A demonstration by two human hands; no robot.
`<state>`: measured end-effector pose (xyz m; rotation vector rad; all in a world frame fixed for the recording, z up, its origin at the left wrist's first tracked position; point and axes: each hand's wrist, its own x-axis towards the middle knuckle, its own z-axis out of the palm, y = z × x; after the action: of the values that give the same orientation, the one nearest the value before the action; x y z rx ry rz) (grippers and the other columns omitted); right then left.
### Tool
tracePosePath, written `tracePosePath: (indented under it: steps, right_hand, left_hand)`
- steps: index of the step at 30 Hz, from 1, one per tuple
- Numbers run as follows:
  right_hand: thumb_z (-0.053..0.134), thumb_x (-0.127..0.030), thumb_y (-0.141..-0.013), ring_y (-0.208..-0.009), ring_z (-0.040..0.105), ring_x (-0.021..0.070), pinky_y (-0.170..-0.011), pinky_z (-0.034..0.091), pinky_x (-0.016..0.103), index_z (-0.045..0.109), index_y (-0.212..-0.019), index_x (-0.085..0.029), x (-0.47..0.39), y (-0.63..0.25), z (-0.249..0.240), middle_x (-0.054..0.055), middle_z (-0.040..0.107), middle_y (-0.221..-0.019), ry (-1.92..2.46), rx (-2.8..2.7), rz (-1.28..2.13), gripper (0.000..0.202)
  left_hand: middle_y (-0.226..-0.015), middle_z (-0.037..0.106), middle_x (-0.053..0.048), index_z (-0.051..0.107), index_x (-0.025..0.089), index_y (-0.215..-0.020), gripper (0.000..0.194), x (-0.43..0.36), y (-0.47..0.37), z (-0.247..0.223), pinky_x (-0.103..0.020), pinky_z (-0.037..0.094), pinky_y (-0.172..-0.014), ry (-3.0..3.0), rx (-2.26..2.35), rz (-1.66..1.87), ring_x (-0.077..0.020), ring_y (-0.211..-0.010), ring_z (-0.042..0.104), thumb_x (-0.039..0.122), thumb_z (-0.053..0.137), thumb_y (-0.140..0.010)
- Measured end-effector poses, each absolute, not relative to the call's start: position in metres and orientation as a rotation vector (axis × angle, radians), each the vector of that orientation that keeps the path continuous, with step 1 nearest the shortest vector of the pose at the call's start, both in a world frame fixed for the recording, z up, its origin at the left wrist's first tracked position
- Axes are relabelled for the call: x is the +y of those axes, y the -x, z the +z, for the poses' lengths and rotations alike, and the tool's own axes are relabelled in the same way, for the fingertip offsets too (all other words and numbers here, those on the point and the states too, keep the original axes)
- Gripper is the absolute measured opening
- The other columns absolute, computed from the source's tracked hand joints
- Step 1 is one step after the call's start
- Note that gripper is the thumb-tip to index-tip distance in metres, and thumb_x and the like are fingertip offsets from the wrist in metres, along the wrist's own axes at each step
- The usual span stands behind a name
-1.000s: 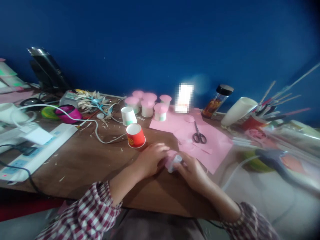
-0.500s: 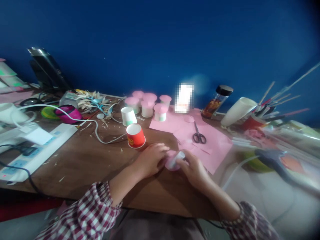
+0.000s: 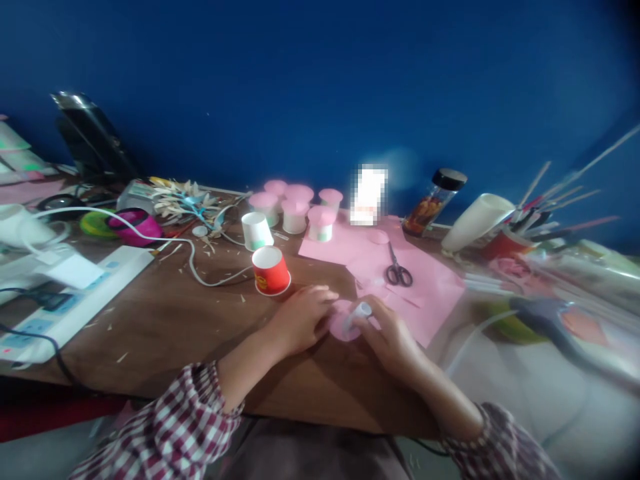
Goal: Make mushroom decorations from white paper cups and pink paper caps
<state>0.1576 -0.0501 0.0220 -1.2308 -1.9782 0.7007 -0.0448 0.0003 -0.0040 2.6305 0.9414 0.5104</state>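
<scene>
**Blur and Edges Hid Much Around the Red Cup**

The yellow printing on the cup was too small to read. To the cup's right and nearer the wearer, the left hand met the pink disc indistinctly; its grip could not be told. Farther right, the right hand covered part of a white tube, whose lower end was smeared. Beyond the cup, rightward, coarse pixels masked a bright rectangle. Far right of it, plastic-wrapped clutter was blurred, and a thin stick was cut off. Far left of it, so was a stack of cups.
</scene>
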Motion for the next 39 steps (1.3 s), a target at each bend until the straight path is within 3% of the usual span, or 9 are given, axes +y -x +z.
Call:
tracePosePath:
  steps: [2, 8, 20, 25, 33, 36, 39]
  right_hand:
    - [0.047, -0.023, -0.093, -0.079, 0.055, 0.0176, -0.072, 0.043, 0.028, 0.055, -0.095, -0.019, -0.05, -0.159, 0.021, 0.004, 0.059, -0.087, 1.222, -1.97, 0.68, 0.009]
    - [0.051, -0.02, -0.09, -0.075, 0.053, 0.0174, -0.068, 0.041, 0.028, 0.053, -0.082, -0.019, -0.05, -0.158, 0.021, 0.003, 0.058, -0.083, 1.265, -2.066, 0.711, 0.008]
    - [0.048, -0.025, -0.093, -0.071, 0.054, 0.0157, -0.065, 0.041, 0.027, 0.053, -0.087, -0.02, -0.051, -0.158, 0.019, 0.001, 0.059, -0.079, 1.305, -1.967, 0.745, 0.01]
    - [0.052, -0.02, -0.089, -0.076, 0.054, 0.0176, -0.067, 0.041, 0.028, 0.053, -0.083, -0.02, -0.052, -0.158, 0.022, 0.003, 0.058, -0.083, 1.273, -2.056, 0.661, 0.007]
    - [0.053, -0.027, -0.09, -0.07, 0.054, 0.0156, -0.065, 0.042, 0.027, 0.055, -0.081, -0.019, -0.053, -0.159, 0.018, 0.001, 0.058, -0.077, 1.315, -1.942, 0.8, 0.011]
    - [0.051, -0.033, -0.091, -0.07, 0.057, 0.0155, -0.064, 0.046, 0.027, 0.059, -0.09, -0.019, -0.052, -0.163, 0.023, 0.001, 0.062, -0.078, 1.257, -1.744, 0.945, 0.016]
    - [0.056, -0.038, -0.088, -0.077, 0.061, 0.0165, -0.069, 0.051, 0.03, 0.058, -0.101, -0.021, -0.047, -0.177, 0.032, 0.005, 0.066, -0.093, 1.15, -1.439, 0.994, 0.021]
  left_hand:
    - [-0.128, 0.06, -0.008, 0.062, 0.019, -0.117, 0.033, 0.0, 0.045, -0.004, -0.044, 0.04, -0.104, -2.64, 0.944, 0.518, -0.0276, -0.123, 0.049, 0.023, 0.051, -0.086]
    - [-0.127, 0.061, -0.006, 0.063, 0.021, -0.113, 0.03, 0.001, 0.044, -0.006, -0.043, 0.039, -0.106, -2.649, 0.919, 0.519, -0.0266, -0.124, 0.049, 0.02, 0.051, -0.086]
    - [-0.129, 0.06, -0.009, 0.061, 0.021, -0.119, 0.034, 0.001, 0.045, -0.007, -0.046, 0.04, -0.105, -2.617, 0.924, 0.541, -0.028, -0.124, 0.049, 0.022, 0.051, -0.086]
    - [-0.129, 0.06, -0.008, 0.062, 0.022, -0.117, 0.034, 0.0, 0.046, -0.007, -0.047, 0.039, -0.106, -2.61, 0.918, 0.546, -0.0277, -0.126, 0.048, 0.018, 0.053, -0.084]
    - [-0.127, 0.061, -0.008, 0.063, 0.022, -0.117, 0.034, 0.001, 0.044, -0.005, -0.047, 0.04, -0.105, -2.62, 0.918, 0.53, -0.0279, -0.124, 0.05, 0.019, 0.053, -0.085]
    - [-0.128, 0.061, -0.009, 0.064, 0.021, -0.115, 0.032, 0.001, 0.045, -0.005, -0.047, 0.04, -0.104, -2.602, 0.912, 0.56, -0.0281, -0.125, 0.048, 0.02, 0.052, -0.085]
    - [-0.127, 0.062, -0.008, 0.067, 0.024, -0.113, 0.032, 0.001, 0.047, -0.008, -0.047, 0.041, -0.104, -2.564, 0.92, 0.607, -0.0277, -0.126, 0.048, 0.019, 0.052, -0.085]
